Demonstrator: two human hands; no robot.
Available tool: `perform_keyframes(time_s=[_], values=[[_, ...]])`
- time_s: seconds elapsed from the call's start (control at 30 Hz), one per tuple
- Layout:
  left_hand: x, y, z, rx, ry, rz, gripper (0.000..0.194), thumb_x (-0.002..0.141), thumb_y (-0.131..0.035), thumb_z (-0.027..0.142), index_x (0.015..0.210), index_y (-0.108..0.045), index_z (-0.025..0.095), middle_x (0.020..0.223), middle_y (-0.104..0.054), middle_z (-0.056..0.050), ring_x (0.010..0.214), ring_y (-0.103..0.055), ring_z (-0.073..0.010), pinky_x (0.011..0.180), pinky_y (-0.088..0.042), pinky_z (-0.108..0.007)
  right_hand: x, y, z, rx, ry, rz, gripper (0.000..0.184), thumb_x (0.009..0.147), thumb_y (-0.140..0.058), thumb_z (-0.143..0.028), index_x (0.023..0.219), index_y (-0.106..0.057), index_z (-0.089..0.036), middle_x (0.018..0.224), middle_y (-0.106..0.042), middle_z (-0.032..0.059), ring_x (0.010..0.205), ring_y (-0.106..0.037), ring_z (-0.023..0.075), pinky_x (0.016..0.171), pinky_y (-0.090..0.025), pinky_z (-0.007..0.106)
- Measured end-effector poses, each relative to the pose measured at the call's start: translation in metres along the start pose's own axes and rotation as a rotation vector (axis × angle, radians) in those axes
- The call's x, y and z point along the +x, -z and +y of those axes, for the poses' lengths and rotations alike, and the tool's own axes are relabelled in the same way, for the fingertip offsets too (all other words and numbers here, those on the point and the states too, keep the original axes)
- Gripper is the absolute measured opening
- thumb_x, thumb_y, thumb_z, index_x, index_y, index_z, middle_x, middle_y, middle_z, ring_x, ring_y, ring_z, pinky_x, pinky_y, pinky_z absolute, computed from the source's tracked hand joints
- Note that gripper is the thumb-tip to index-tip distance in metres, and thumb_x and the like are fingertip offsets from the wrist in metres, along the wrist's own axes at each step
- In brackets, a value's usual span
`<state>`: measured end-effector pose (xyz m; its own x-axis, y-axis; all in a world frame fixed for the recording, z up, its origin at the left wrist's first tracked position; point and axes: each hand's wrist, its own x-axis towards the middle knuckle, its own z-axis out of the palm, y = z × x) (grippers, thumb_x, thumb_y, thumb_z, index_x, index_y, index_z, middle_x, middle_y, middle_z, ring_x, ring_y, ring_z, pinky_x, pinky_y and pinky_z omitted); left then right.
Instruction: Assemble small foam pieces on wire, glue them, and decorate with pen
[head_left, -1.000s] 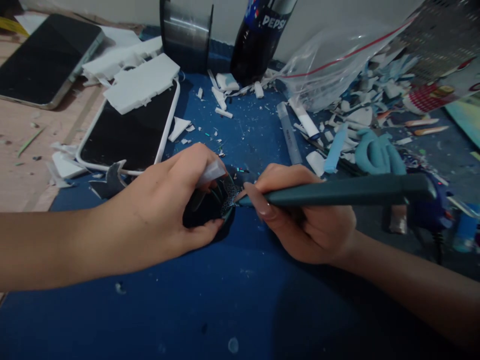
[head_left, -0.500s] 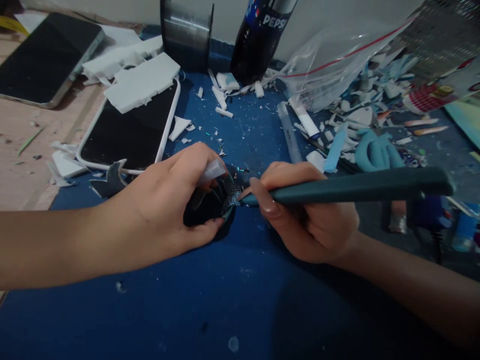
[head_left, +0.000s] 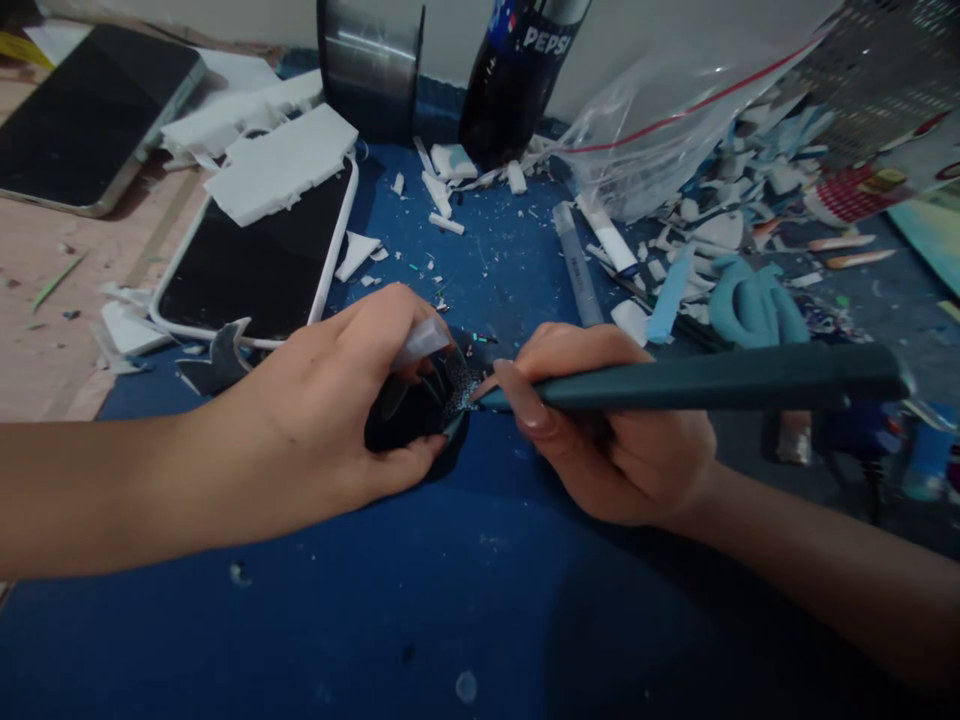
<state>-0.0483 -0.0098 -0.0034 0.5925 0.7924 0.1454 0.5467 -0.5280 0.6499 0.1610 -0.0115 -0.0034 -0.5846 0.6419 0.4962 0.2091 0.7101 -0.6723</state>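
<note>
My left hand (head_left: 330, 400) is curled round a small black rounded piece (head_left: 405, 412) and holds it close to the blue work surface (head_left: 420, 600). A rough, speckled grey face of that piece points right, towards my other hand. Most of its far side is hidden by my fingers. My right hand (head_left: 600, 430) grips a long dark green pen-shaped tool (head_left: 720, 382) like a pencil. The tool's narrow tip meets the speckled face or lies right beside it; I cannot tell whether it touches. Tiny shavings lie just beyond the piece.
Two phones (head_left: 247, 255) are at the left, one under white plastic pieces (head_left: 285, 165). Behind stand a spool (head_left: 371, 75) and a Pepsi bottle (head_left: 517, 80). A clear zip bag (head_left: 660, 130), small tubes (head_left: 577, 265), blue putty-like lumps (head_left: 757, 305) and many scraps fill the right.
The tool's back end has dipped slightly, and its tip sits a little farther left. Both hands keep their holds; the whole view has shifted very slightly.
</note>
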Motion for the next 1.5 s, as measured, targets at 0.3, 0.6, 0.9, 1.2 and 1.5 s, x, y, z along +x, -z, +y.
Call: perform_keyframes(time_s=[0.3, 0.6, 0.9, 1.2, 1.5], values=[[0.0004, 0.0034, 0.0071, 0.024, 0.032, -0.032, 0.027, 0.081, -0.055, 0.014, 0.107, -0.048, 0.014, 0.106, -0.062, -0.007, 0.075, -0.061, -0.0124, 0.052, -0.043, -0.023, -0.0029, -0.0009, 0.0013, -0.002, 0.002, -0.018, 0.015, 0.087, -0.052, -0.007, 0.094, -0.050, -0.020, 0.069, -0.049, -0.0013, 0.065, -0.059, 0.0119, 0.059, -0.051, 0.025], [0.0004, 0.0043, 0.0053, 0.033, 0.021, -0.041, 0.030, 0.079, -0.058, 0.017, 0.107, -0.047, 0.014, 0.105, -0.062, -0.008, 0.075, -0.061, -0.0139, 0.048, -0.042, -0.023, -0.0029, -0.0010, 0.0018, -0.005, -0.003, -0.010, 0.016, 0.087, -0.052, -0.006, 0.095, -0.050, -0.020, 0.067, -0.049, -0.0032, 0.064, -0.059, 0.0114, 0.057, -0.049, 0.024], [-0.0004, 0.0028, 0.0045, 0.027, 0.014, -0.019, 0.028, 0.078, -0.059, 0.017, 0.104, -0.048, 0.016, 0.104, -0.063, -0.007, 0.075, -0.062, -0.0142, 0.048, -0.043, -0.023, -0.0024, 0.0017, 0.0007, -0.004, -0.014, -0.037, 0.017, 0.087, -0.050, -0.008, 0.096, -0.048, -0.022, 0.069, -0.053, -0.0017, 0.062, -0.058, 0.0127, 0.056, -0.050, 0.026], [0.0015, -0.0004, 0.0006, 0.053, -0.015, 0.032, 0.030, 0.073, -0.063, 0.027, 0.097, -0.046, 0.020, 0.087, -0.060, -0.002, 0.069, -0.059, -0.0138, 0.050, -0.046, -0.023, -0.0059, 0.0000, 0.0003, -0.127, -0.003, 0.196, 0.010, 0.089, -0.052, -0.014, 0.090, -0.054, -0.024, 0.074, -0.055, -0.0013, 0.050, -0.051, 0.0090, 0.054, -0.050, 0.030], [0.0007, -0.0001, 0.0031, 0.033, -0.001, 0.032, 0.036, 0.075, -0.062, 0.029, 0.104, -0.044, 0.020, 0.096, -0.062, -0.007, 0.076, -0.065, -0.0182, 0.052, -0.052, -0.023, -0.0080, 0.0021, -0.0018, -0.112, -0.080, 0.425, 0.016, 0.090, -0.051, -0.013, 0.086, -0.063, -0.022, 0.087, -0.064, 0.0018, 0.046, -0.054, 0.0066, 0.040, -0.046, 0.025]])
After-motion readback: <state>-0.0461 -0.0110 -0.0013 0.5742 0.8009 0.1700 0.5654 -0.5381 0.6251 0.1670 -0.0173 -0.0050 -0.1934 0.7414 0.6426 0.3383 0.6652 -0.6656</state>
